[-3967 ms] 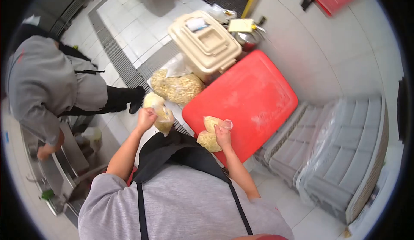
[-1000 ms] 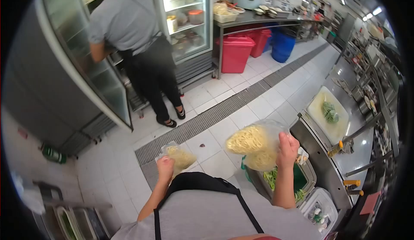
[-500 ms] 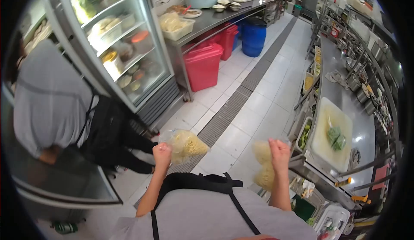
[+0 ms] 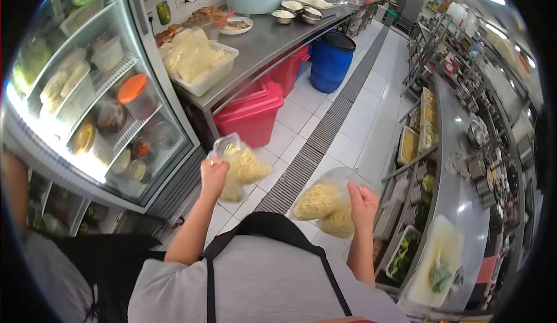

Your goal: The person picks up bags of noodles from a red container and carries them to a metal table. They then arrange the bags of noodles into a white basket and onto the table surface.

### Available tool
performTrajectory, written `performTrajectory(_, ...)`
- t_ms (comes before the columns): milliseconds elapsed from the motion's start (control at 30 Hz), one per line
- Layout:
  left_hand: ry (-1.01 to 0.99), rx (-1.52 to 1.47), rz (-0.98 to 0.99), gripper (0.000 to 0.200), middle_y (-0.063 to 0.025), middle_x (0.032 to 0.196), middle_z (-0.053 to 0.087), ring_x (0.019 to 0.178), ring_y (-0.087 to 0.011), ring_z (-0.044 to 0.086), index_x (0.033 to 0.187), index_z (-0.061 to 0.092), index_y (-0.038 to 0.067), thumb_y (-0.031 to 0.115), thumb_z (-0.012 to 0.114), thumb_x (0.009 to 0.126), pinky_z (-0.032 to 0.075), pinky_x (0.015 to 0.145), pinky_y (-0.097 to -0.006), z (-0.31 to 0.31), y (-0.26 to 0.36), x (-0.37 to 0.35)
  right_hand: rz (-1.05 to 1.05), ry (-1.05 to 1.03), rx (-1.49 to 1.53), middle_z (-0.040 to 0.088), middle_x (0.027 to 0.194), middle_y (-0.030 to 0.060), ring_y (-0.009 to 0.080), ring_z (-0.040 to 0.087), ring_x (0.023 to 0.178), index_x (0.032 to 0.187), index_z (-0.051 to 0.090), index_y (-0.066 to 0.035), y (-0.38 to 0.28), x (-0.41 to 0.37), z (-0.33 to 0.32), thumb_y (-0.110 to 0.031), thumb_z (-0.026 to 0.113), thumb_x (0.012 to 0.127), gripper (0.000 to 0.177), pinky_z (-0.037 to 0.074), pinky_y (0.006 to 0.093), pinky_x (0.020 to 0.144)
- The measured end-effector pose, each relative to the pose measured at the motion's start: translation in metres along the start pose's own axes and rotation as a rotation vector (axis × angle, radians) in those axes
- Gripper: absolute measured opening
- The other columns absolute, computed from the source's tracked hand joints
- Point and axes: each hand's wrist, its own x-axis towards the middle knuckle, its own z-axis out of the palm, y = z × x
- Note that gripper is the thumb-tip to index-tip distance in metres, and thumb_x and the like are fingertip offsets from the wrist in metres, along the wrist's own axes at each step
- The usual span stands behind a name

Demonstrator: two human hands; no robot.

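Observation:
My left hand [image 4: 214, 178] is closed round the gathered top of clear bags of yellow noodles [image 4: 245, 165], which hang out in front of it over the floor. At the right, my right hand [image 4: 364, 206] grips more clear bags of noodles [image 4: 316, 201], hanging to its left. Both arms are held forward and apart. Ahead on the left, a white basket [image 4: 208, 80] full of bagged noodles sits on the near end of the steel counter [image 4: 261, 40].
A glass-door fridge [image 4: 168, 149] stands at the left, with a co-worker [image 4: 55, 271] close beside me. Red bins [image 4: 255, 114] and a blue barrel [image 4: 332, 62] are by the counter. A drain [image 4: 313, 140] runs along the floor. The right worktable [image 4: 458, 189] holds a cutting board [image 4: 444, 239].
The counter, basket and fridge appear nearer and larger. The co-worker has dropped toward the lower left. The noodle bags are still in both hands, and the right ones have swung into clearer view.

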Motion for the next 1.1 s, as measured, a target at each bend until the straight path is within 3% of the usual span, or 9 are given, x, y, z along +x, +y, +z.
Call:
performTrajectory(133, -0.059, 0.177, 0.066, 0.016, -0.0025, 0.049, 0.043, 0.049, -0.0093, 0.037, 0.057, 0.048, 0.001, 0.010, 0.057, 0.067, 0.032, 0.045, -0.0316, 0.062, -0.009, 0.138, 0.042, 0.228, -0.039, 0.030, 0.054, -0.0077, 0.0027, 0.025, 0.053, 0.055, 0.035, -0.006, 0.052, 0.056, -0.007, -0.010, 0.061, 0.085, 0.040, 0.021, 0.0231, 0.045)
performTrajectory(233, -0.041, 0.041, 0.157, 0.015, 0.0030, 0.055, 0.042, 0.052, -0.0066, 0.036, 0.058, 0.048, 0.007, 0.006, 0.057, 0.070, 0.030, 0.047, -0.0267, 0.109, -0.017, 0.247, 0.080, 0.292, -0.022, 0.030, 0.054, -0.0074, 0.0030, 0.024, 0.053, 0.055, 0.032, -0.007, 0.097, 0.114, -0.010, -0.009, 0.060, 0.085, 0.042, 0.020, 0.0233, 0.045)
performTrajectory(433, 0.113, -0.179, 0.018, 0.023, 0.0088, 0.057, 0.037, 0.051, -0.0028, 0.031, 0.057, 0.043, 0.013, 0.003, 0.058, 0.071, 0.025, 0.046, -0.0226, 0.174, -0.015, 0.392, 0.140, 0.147, -0.140, 0.028, 0.053, -0.0057, 0.0056, 0.024, 0.053, 0.054, 0.031, -0.006, 0.164, 0.280, 0.041, -0.015, 0.059, 0.086, 0.044, 0.020, 0.0277, 0.045)
performTrajectory(500, 0.176, 0.184, 0.210, 0.022, 0.0081, 0.056, 0.038, 0.051, -0.0036, 0.032, 0.056, 0.045, 0.011, 0.004, 0.059, 0.071, 0.026, 0.046, -0.0238, 0.176, -0.038, 0.437, 0.148, -0.034, -0.190, 0.030, 0.050, -0.0039, 0.0065, 0.025, 0.051, 0.053, 0.034, -0.006, 0.169, 0.342, 0.071, -0.019, 0.060, 0.086, 0.043, 0.020, 0.0284, 0.045)
performTrajectory(600, 0.381, 0.386, 0.487, 0.024, 0.0075, 0.055, 0.037, 0.051, -0.0048, 0.032, 0.055, 0.043, 0.009, 0.006, 0.060, 0.071, 0.027, 0.046, -0.0256, 0.174, -0.049, 0.498, -0.142, -0.230, -0.337, 0.033, 0.048, 0.0099, 0.0146, 0.030, 0.047, 0.057, 0.041, 0.001, 0.166, 0.440, 0.127, -0.024, 0.058, 0.086, 0.041, 0.025, 0.0345, 0.045)
performTrajectory(733, 0.415, 0.224, 0.263, 0.028, 0.0043, 0.054, 0.039, 0.051, -0.0061, 0.034, 0.055, 0.040, 0.007, 0.011, 0.063, 0.071, 0.028, 0.045, -0.0274, 0.176, -0.031, 0.567, -0.472, -0.342, -0.317, 0.044, 0.051, 0.0174, 0.0283, 0.040, 0.044, 0.060, 0.050, 0.002, 0.163, 0.568, 0.216, -0.021, 0.058, 0.084, 0.034, 0.031, 0.0391, 0.045)
performTrajectory(833, 0.368, 0.408, 0.049, 0.029, 0.0029, 0.054, 0.041, 0.051, -0.0073, 0.036, 0.055, 0.040, 0.006, 0.013, 0.063, 0.072, 0.030, 0.046, -0.0278, 0.172, -0.028, 0.596, -0.815, -0.321, -0.233, 0.040, 0.050, 0.0173, 0.0267, 0.032, 0.042, 0.056, 0.044, 0.000, 0.146, 0.645, 0.291, -0.019, 0.062, 0.083, 0.038, 0.028, 0.0356, 0.040)
performTrajectory(1067, 0.275, 0.546, -0.090, 0.029, 0.0004, 0.050, 0.038, 0.048, -0.0099, 0.035, 0.054, 0.038, 0.005, 0.013, 0.060, 0.071, 0.031, 0.046, -0.0302, 0.168, -0.055, 0.602, -0.881, -0.577, -0.125, 0.044, 0.051, 0.0165, 0.0303, 0.038, 0.044, 0.056, 0.048, -0.001, 0.130, 0.710, 0.436, -0.022, 0.066, 0.079, 0.036, 0.035, 0.0361, 0.043)
performTrajectory(1100, 0.230, 0.645, -0.097, 0.023, -0.0050, 0.052, 0.046, 0.051, -0.0153, 0.044, 0.058, 0.045, 0.004, 0.015, 0.061, 0.070, 0.037, 0.049, -0.0334, 0.164, -0.058, 0.605, -0.877, -0.636, -0.148, 0.044, 0.052, 0.0171, 0.0303, 0.037, 0.044, 0.057, 0.049, -0.001, 0.152, 0.709, 0.454, -0.023, 0.065, 0.080, 0.036, 0.035, 0.0360, 0.043)
